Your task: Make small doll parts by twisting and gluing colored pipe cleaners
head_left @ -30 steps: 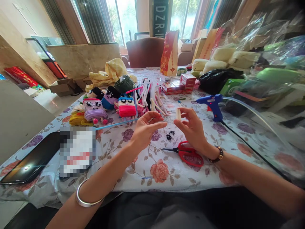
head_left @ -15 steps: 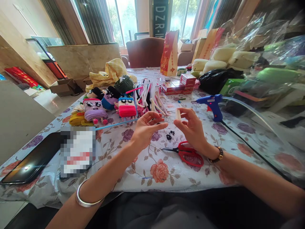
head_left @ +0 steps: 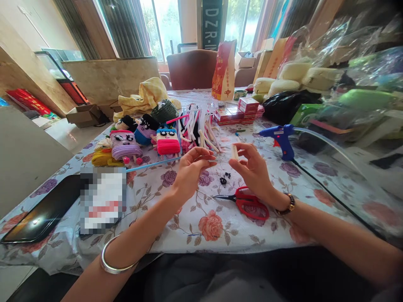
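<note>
Between thumb and fingers, my right hand (head_left: 252,165) pinches a small cream-white piece (head_left: 234,152), upright above the tablecloth. To its left, my left hand (head_left: 193,167) is closed, thumb against fingertips; whatever may be in that pinch is too small to make out. The two hands are apart. Small black bits (head_left: 224,179) lie on the cloth between and below them. Just under my right hand rest red-handled scissors (head_left: 252,204), blades pointing left. A blue glue gun (head_left: 280,138) stands to the right, with a clear tube or stick at its back and a black cord.
Several chenille dolls (head_left: 126,144) sit at the back left beside a bundle of fuzzy stems (head_left: 197,130). Small red boxes (head_left: 231,114) and a red paper bag (head_left: 224,71) stand behind. A black tray (head_left: 44,209) lies front left; plastic-wrapped goods (head_left: 362,100) crowd the right.
My left thumb has come up against the fingertips, closing the hand. My right hand has shifted very slightly left, still holding the cream-white piece. Nothing else has visibly moved.
</note>
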A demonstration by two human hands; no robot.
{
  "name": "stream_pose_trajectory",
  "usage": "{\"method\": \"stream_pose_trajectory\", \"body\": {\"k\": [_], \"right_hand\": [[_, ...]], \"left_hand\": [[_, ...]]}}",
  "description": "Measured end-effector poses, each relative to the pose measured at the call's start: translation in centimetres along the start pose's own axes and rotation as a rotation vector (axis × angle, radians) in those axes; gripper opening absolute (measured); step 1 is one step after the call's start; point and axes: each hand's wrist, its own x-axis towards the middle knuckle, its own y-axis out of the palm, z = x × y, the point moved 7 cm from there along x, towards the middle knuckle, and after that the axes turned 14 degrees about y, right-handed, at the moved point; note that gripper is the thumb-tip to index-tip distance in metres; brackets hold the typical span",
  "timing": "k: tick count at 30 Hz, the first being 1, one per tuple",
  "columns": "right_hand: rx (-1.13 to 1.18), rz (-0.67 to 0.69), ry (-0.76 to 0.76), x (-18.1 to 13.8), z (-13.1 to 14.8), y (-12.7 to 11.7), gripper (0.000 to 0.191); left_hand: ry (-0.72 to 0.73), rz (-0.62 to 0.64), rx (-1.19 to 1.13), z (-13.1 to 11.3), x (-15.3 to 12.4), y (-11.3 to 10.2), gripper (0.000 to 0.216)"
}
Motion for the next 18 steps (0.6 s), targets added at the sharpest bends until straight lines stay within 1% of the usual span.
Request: {"method": "stream_pose_trajectory", "body": {"k": [5, 8, 11, 14, 18], "right_hand": [[-0.003, 0.012, 0.015, -0.07, 0.03, 0.09, 0.032], [-0.009, 0.019, 0.024, -0.09, 0.01, 0.15, 0.033], [-0.027, 0.024, 0.023, -0.14, 0.08, 0.21, 0.034], [-0.046, 0.034, 0.012, -0.19, 0.22, 0.29, 0.035], [-0.064, 0.047, 0.001, -0.26, 0.33, 0.41, 0.036]], "left_hand": [[0.1, -0.015, 0.107, -0.39, 0.32, -0.51, 0.018], [0.05, -0.016, 0.087, -0.1, 0.24, -0.38, 0.01], [0.03, 0.033, 0.113, 0.07, 0.12, -0.04, 0.021], [0.103, 0.077, 0.203, -0.29, 0.09, 0.0, 0.034], [0.14, 0.076, 0.225, -0.51, 0.09, -0.2, 0.033]]}}
